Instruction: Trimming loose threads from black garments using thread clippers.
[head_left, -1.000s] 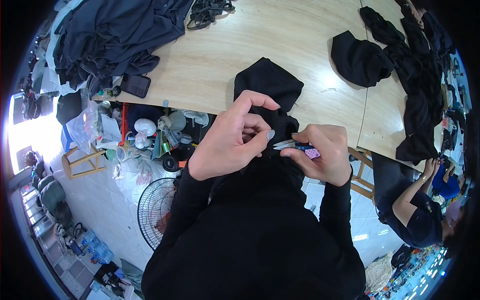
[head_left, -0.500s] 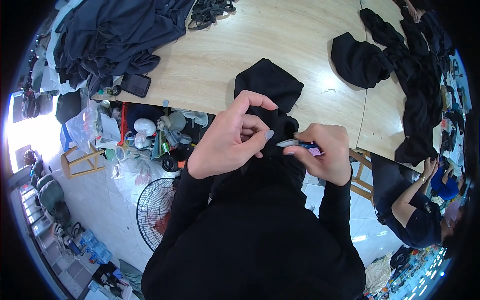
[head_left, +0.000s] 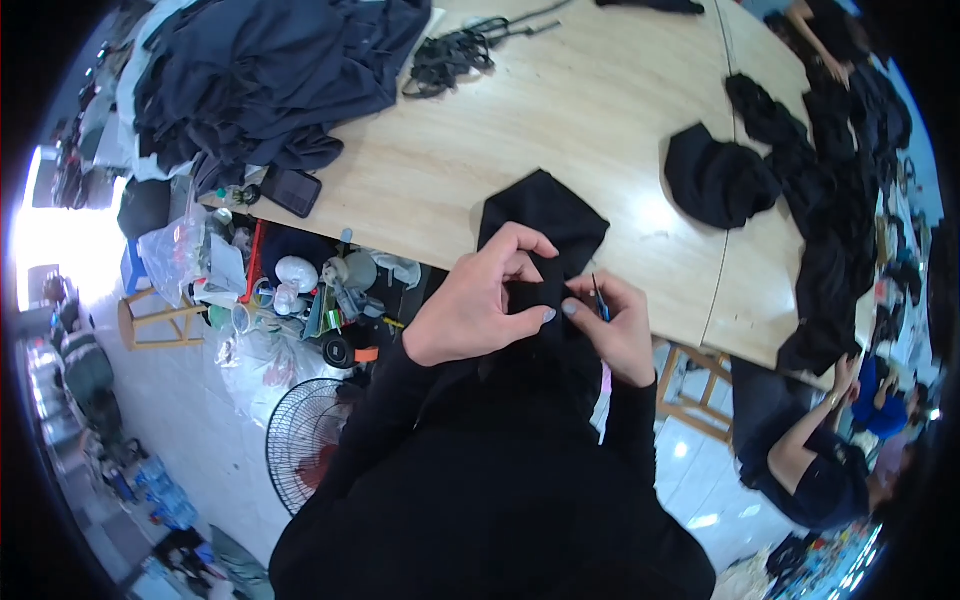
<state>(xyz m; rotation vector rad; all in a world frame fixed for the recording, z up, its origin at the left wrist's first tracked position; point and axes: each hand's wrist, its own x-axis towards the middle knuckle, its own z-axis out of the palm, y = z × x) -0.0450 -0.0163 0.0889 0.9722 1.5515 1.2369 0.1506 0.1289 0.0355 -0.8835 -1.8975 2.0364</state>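
A piece of black cloth point(head_left: 545, 205) hangs over the table's near edge toward my lap, its pointed end lying on the tabletop. My left hand point(head_left: 470, 305) is curled on the cloth, thumb and fingers closing around a fold of it. Close by on the right, my right hand point(head_left: 622, 330) has thumb and forefinger at the same cloth. Small dark thread snips point(head_left: 599, 297) are tucked in that right hand, pointing upward. Black on black hides where the cloth ends and my clothing begins.
A heap of dark garments point(head_left: 270, 80), black straps point(head_left: 450, 60) and a phone point(head_left: 291, 190) lie on the wooden table point(head_left: 400, 170). More black cloth point(head_left: 715, 180) is at right, near a co-worker point(head_left: 815, 450). A fan point(head_left: 305, 440) stands on the floor.
My right hand has moved left to the cloth beside my left hand. The snips have turned from pointing left to pointing up. The view has shifted, so the table sits lower.
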